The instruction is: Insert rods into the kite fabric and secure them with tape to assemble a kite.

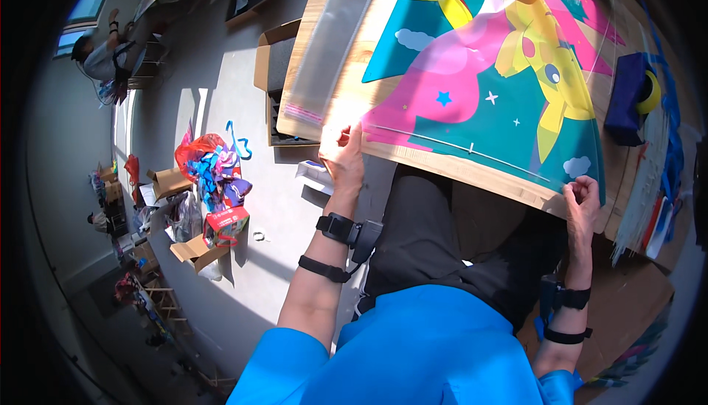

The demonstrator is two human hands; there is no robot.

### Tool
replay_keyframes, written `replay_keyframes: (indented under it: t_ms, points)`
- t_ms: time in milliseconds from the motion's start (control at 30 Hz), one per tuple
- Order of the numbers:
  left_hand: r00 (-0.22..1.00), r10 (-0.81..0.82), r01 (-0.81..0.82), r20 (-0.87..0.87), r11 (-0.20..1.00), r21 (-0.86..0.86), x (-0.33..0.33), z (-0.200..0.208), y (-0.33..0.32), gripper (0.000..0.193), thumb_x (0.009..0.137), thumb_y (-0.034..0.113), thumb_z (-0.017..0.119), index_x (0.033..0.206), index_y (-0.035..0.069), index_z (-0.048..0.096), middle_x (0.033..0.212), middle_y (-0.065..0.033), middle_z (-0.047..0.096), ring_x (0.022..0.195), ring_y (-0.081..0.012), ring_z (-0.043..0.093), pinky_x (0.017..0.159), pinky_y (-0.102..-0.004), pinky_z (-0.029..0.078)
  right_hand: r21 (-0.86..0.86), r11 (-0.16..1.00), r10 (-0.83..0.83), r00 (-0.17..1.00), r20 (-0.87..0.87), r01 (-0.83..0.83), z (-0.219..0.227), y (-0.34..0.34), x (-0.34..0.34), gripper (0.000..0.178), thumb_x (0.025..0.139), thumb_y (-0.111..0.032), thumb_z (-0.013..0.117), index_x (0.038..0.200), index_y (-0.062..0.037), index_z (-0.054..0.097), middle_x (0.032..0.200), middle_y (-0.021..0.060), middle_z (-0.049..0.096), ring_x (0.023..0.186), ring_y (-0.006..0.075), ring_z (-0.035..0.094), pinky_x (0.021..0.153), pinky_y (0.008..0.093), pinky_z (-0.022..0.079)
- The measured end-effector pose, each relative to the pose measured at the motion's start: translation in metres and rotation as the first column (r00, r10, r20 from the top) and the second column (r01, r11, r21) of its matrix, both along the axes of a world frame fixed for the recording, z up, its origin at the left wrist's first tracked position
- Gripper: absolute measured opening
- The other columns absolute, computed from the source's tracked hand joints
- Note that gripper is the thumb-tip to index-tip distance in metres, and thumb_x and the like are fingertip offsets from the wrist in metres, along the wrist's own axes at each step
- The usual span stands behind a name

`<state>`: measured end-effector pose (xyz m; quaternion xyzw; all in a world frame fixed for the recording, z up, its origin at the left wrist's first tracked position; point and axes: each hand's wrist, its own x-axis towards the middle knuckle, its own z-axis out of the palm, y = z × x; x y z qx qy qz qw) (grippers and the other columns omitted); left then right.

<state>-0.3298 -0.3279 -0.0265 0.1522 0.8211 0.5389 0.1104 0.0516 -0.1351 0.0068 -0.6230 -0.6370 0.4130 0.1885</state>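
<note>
Blue shirt (413, 346) is closest to cam, w/ dark trousers (409, 221) just beyond. Printed plastic sheet (490, 121), teal & pink w/ a yellow cartoon figure, lies flat on the wooden surface (457, 173) in front of the lap, its near edge by the surface's front edge. Thin white rod (435, 143) runs along that near edge, L to R, w/ a small crosspiece approx midway.

L hand (344, 143) is at the rod's L end, fingertips close tog.; glare washes it out, so can't tell exactly what it grips. R hand (582, 195) pinches the sheet's near edge b/w thumb & finger, by the rod's R end. Black straps (335, 227) on both forearms.

Similar printed sheet (435, 0) lies further up, partly under the 1st. Clear plastic sleeves (324, 51) on the L side of the surface; dark blue block (625, 110) w/ a yellow roll (649, 94) on the R.

Floor, L side: open cardboard box (273, 58) w/ dark contents, plus a heap of coloured bags (214, 169). Another person (103, 58) in bkgd, upper L.
</note>
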Motion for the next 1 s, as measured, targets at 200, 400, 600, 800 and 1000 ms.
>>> replay_keyframes:
  t_ms: [200,400,600,800,1000]
  points:
    - [0.989,-0.010,0.011,0.150,1.000,-0.003,-0.001,-0.010,0.001,0.020,0.087,0.017,0.070,0.091,-0.001,0.063,0.082,-0.0016,0.063,0.074,-0.0073,0.054,0.070,-0.0222,0.045,0.000,1.000,0.010,0.999,-0.035,-0.010,-0.006,-0.003,-0.001,0.025,0.084,-0.006,0.064,0.105,-0.0017,0.050,0.084,0.0042,0.061,0.078,0.0101,0.058,0.074,0.0245,0.047]
    - [0.990,0.004,-0.009,0.143,0.999,0.038,-0.003,-0.016,-0.002,0.020,0.089,0.019,0.068,0.089,-0.001,0.064,0.076,0.0018,0.058,0.069,-0.0058,0.048,0.064,-0.0203,0.040,0.025,1.000,0.019,1.000,-0.001,-0.019,-0.008,-0.003,-0.010,0.030,0.081,-0.005,0.066,0.105,-0.0018,0.048,0.081,0.0061,0.062,0.075,0.0134,0.061,0.072,0.0276,0.049]
    - [0.987,-0.016,0.012,0.161,0.999,0.029,-0.003,-0.014,0.001,0.020,0.088,0.018,0.068,0.088,-0.001,0.064,0.077,0.0011,0.059,0.069,-0.0057,0.048,0.065,-0.0203,0.041,0.022,1.000,0.004,1.000,0.030,-0.005,-0.012,-0.002,-0.010,0.032,0.080,-0.007,0.067,0.105,-0.0021,0.049,0.082,0.0070,0.061,0.074,0.0155,0.061,0.071,0.0287,0.050]
    - [0.991,-0.031,0.026,0.129,0.999,0.041,-0.006,-0.018,-0.001,0.020,0.088,0.018,0.069,0.088,-0.001,0.064,0.077,0.0010,0.060,0.069,-0.0054,0.049,0.065,-0.0197,0.041,0.044,0.999,-0.002,0.998,0.061,-0.001,-0.016,-0.001,-0.014,0.031,0.079,-0.006,0.068,0.104,-0.0018,0.050,0.082,0.0078,0.062,0.073,0.0172,0.062,0.071,0.0305,0.051]
    - [0.995,-0.034,0.032,0.091,0.999,0.022,-0.008,-0.024,-0.003,0.021,0.088,0.019,0.070,0.088,-0.001,0.064,0.076,0.0011,0.059,0.068,-0.0051,0.049,0.064,-0.0195,0.042,0.074,0.997,-0.009,0.997,0.073,0.004,-0.020,-0.002,-0.013,0.031,0.078,-0.006,0.069,0.103,-0.0021,0.051,0.080,0.0076,0.062,0.073,0.0171,0.062,0.071,0.0304,0.051]
